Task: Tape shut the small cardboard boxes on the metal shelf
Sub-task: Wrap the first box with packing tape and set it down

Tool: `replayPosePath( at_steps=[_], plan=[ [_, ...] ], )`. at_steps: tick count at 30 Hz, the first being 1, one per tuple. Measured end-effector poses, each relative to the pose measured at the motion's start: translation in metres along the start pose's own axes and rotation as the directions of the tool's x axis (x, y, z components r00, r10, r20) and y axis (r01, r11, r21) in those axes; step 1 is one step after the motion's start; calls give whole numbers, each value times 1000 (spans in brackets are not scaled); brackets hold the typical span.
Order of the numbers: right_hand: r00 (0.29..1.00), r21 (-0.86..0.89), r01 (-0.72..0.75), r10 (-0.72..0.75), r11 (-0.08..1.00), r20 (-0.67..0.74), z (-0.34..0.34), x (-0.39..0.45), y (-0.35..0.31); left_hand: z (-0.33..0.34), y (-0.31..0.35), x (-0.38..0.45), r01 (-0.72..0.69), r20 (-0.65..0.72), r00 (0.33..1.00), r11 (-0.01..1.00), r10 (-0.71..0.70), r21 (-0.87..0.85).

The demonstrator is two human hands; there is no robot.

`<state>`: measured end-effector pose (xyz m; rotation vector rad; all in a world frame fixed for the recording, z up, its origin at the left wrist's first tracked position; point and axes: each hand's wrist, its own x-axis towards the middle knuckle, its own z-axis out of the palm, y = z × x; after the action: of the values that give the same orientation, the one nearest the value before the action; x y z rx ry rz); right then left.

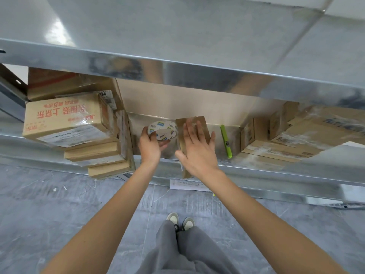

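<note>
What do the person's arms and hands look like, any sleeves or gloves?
Both forearms are bare up to the frame edge, no sleeves in view. The left hand and right hand wear no gloves, rings or watch that I can see. Below are grey trousers.

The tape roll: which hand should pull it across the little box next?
Probably the left hand: it already grips the white tape roll, while the right hand lies flat, steadying the small brown cardboard box.

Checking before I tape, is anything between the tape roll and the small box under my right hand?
Nothing visible. The tape roll, held by the left hand, sits right beside the small box; the right hand lies flat on it.
</note>
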<state>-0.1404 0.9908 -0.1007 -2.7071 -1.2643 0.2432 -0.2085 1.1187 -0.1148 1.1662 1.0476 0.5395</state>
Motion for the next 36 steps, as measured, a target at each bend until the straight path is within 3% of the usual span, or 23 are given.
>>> replayPosePath(
  at_steps=[6, 12, 16, 23, 26, 29, 32, 34, 36],
  plan=[
    [999, -91, 15, -12, 996, 33, 4, 1, -1, -1, -13, -4, 31, -32, 999, 999, -32, -29],
    [999, -85, 5, -1, 996, 41, 5, 3, -3, 14, -23, -21, 346, 100, 938, 905, -331, -248],
    [1000, -92, -6, 9, 996, 26, 5, 0, 0, 21, -21, -21, 448, 180, 894, 806, -410, -387],
    [998, -58, -50, 47, 997, -42, 6, -2, 1, 26, -29, -15, 522, 135, 847, 757, -514, -393],
    [994, 27, -90, 92, 996, -66, 3, -3, 9, 31, -26, -16, 548, 176, 835, 756, -521, -359],
    [979, 282, -121, 161, 952, -122, -4, -5, 19, 36, -14, -20, 499, 251, 864, 808, -437, -314],
    [964, 627, -81, 222, 774, -150, -5, -11, 23, 36, 0, -20, 310, 143, 949, 912, -280, -270],
    [959, 759, -74, 254, 647, -123, -1, -14, 25, 35, 11, -21, 159, 74, 986, 981, -151, -114],
    [964, 810, -76, 252, 582, -90, 7, -14, 26, 36, 15, -20, -9, 25, 1000, 977, 4, 215]
  ],
)
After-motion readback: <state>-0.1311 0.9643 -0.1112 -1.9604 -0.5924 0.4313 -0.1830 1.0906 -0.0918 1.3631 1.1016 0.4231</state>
